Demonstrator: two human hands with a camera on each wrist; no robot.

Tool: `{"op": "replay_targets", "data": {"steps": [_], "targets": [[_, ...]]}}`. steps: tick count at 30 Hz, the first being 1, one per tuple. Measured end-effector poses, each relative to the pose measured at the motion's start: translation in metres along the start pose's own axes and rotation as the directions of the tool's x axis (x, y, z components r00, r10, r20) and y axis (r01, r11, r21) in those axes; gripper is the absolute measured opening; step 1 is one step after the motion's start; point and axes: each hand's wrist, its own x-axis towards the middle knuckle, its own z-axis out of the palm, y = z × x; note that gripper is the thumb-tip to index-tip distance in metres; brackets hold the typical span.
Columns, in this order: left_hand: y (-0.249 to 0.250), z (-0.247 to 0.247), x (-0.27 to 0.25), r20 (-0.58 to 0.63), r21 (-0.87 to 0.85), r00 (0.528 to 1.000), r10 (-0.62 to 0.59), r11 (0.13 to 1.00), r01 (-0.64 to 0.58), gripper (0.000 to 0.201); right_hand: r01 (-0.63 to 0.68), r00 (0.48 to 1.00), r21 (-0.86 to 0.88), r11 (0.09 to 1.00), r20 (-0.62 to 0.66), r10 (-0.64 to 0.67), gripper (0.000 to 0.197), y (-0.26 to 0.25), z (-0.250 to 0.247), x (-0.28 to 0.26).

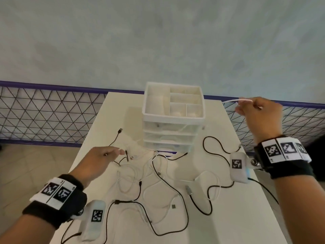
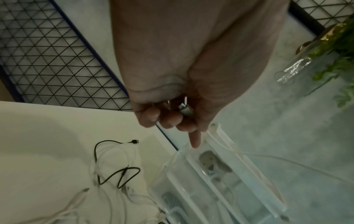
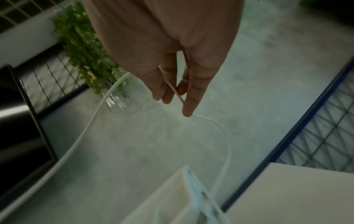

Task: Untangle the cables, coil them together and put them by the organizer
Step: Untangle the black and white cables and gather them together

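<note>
While the right hand [image 1: 262, 117] is raised to the right of the white drawer organizer [image 1: 173, 118], its thumb and fingers [image 3: 188, 94] pinch a thin white cable [image 3: 224, 136], which arcs down toward the organizer's top edge. The left hand [image 1: 98, 161] sits low over the tangle, fingers curled around a silver-tipped connector [image 2: 184, 109], with one finger extended toward the organizer. The organizer stands at the far middle of the white table [image 1: 237, 217], its divided top tray open. Black cables [image 1: 175, 191] and white cables [image 1: 130, 180] lie interlaced and uncoiled on the table in front of it, spreading left and right. Mesh fencing [image 1: 44, 113] runs behind the table.
</note>
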Motion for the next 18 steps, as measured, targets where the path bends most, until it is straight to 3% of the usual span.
{"op": "replay_targets", "data": {"steps": [2,5,6,8,9,10,11,12,13,15,16,18], "targets": [[-0.006,0.005,-0.002,0.062,0.043,0.998,-0.008,0.999,0.005,0.024,0.018,0.997,-0.215,0.976,0.073,-0.002,0.017,0.027,0.005,0.004],[-0.013,0.020,-0.003,0.121,0.080,0.988,-0.094,0.993,0.084,0.025,-0.034,0.918,-0.488,0.872,0.330,0.221,0.067,0.085,0.020,-0.024],[-0.015,0.025,-0.005,0.136,0.070,0.982,-0.128,0.990,0.119,0.023,-0.025,0.883,-0.579,0.815,0.370,0.290,0.075,0.103,0.025,-0.041],[-0.017,0.036,-0.010,0.175,0.019,0.967,-0.186,0.982,0.186,0.018,0.040,0.815,-0.701,0.712,0.435,0.383,0.061,0.131,0.034,-0.082],[-0.018,0.041,-0.011,0.188,-0.008,0.960,-0.209,0.977,0.214,0.017,0.118,0.743,-0.740,0.663,0.508,0.435,0.049,0.141,0.038,-0.103],[-0.019,0.046,-0.013,0.196,-0.034,0.954,-0.226,0.971,0.237,0.017,0.210,0.637,-0.755,0.621,0.588,0.499,0.046,0.147,0.042,-0.125],[-0.018,0.051,-0.014,0.200,-0.062,0.950,-0.240,0.965,0.256,0.018,0.296,0.527,-0.758,0.581,0.637,0.563,0.050,0.151,0.045,-0.143],[-0.016,0.055,-0.015,0.197,-0.089,0.948,-0.248,0.959,0.270,0.018,0.366,0.456,-0.752,0.548,0.659,0.599,0.053,0.154,0.047,-0.159],[-0.013,0.059,-0.016,0.188,-0.113,0.950,-0.249,0.955,0.273,0.017,0.433,0.439,-0.742,0.512,0.669,0.599,0.048,0.153,0.048,-0.171],[-0.003,0.067,-0.017,0.153,-0.162,0.965,-0.213,0.958,0.237,0.022,0.537,0.495,-0.712,0.452,0.700,0.514,0.032,0.148,0.050,-0.179],[0.004,0.070,-0.018,0.132,-0.203,0.975,-0.179,0.958,0.204,0.027,0.537,0.518,-0.697,0.476,0.717,0.467,0.028,0.140,0.050,-0.176],[0.021,0.074,-0.020,0.087,-0.318,0.993,-0.077,0.943,0.101,0.030,0.440,0.558,-0.645,0.625,0.742,0.372,0.024,0.117,0.051,-0.161]]}}
